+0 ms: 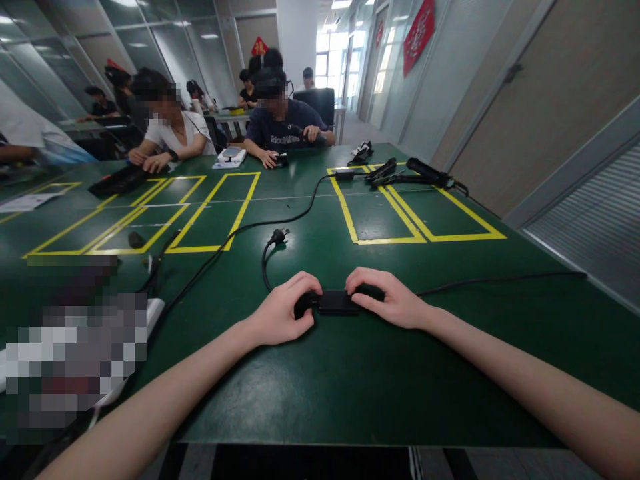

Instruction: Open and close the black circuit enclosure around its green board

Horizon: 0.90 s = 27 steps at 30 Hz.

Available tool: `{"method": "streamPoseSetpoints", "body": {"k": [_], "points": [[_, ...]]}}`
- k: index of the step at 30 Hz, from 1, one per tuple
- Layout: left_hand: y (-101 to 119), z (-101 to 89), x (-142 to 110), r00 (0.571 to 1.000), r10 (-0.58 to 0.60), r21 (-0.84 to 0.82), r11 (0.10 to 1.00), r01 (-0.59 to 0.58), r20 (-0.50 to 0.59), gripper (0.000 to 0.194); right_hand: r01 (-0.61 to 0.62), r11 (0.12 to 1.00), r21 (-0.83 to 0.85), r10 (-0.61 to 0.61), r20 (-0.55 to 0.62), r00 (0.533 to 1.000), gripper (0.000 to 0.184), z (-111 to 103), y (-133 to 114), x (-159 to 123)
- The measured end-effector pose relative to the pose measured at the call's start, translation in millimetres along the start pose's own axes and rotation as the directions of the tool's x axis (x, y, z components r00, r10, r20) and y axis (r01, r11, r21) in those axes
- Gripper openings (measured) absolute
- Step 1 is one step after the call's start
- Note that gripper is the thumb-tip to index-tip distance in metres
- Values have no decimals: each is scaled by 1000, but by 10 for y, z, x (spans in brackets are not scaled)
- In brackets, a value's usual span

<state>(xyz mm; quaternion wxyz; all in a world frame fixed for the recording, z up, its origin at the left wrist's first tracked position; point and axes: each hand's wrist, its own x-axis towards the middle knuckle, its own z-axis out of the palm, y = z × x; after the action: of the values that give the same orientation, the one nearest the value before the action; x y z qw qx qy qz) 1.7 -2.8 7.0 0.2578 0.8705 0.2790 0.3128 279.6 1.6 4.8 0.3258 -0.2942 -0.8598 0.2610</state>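
Desk (pixel 310 393), green-topped, support for all items below. Black power adapter (pixel 339 302), flat and rectangular: midway across the near half of the desk, back from the near edge, between both hands. Left hand (pixel 285 308): grip half curled, thumb toward the near edge, fingers on the far side, clamped about the dark cable end (pixel 304 305) at the adapter's left end. Right hand (pixel 397 300): grip half curled, thumb and forefinger pinched on the adapter's right end; dark piece (pixel 371 291) within the curl, partly hidden. Black plug (pixel 277 237), pins toward the right edge: beyond the left hand, attached to a short bent cord (pixel 265 263) leading back toward that hand. Black cable (pixel 500 278): from just beside the right hand toward the right edge. Second black cable (pixel 280 221): from the left side toward a small black block (pixel 345 175) near the far edge. Yellow tape outlines (pixel 390 241): across the far half. Person in dark shirt (pixel 285 127): seated at the far edge.
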Motion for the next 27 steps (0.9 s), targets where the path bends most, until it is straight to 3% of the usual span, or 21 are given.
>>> {"method": "streamPoseSetpoints", "body": {"k": [12,27], "points": [[8,2,1,1000,3,-8,1000,-3,20,23,72,992,-107,-70,17,997,8,8,-8,-9],[26,22,3,995,91,222,970,-96,33,19,102,972,-211,-116,-55,992,12,-42,-4,-2]]}}
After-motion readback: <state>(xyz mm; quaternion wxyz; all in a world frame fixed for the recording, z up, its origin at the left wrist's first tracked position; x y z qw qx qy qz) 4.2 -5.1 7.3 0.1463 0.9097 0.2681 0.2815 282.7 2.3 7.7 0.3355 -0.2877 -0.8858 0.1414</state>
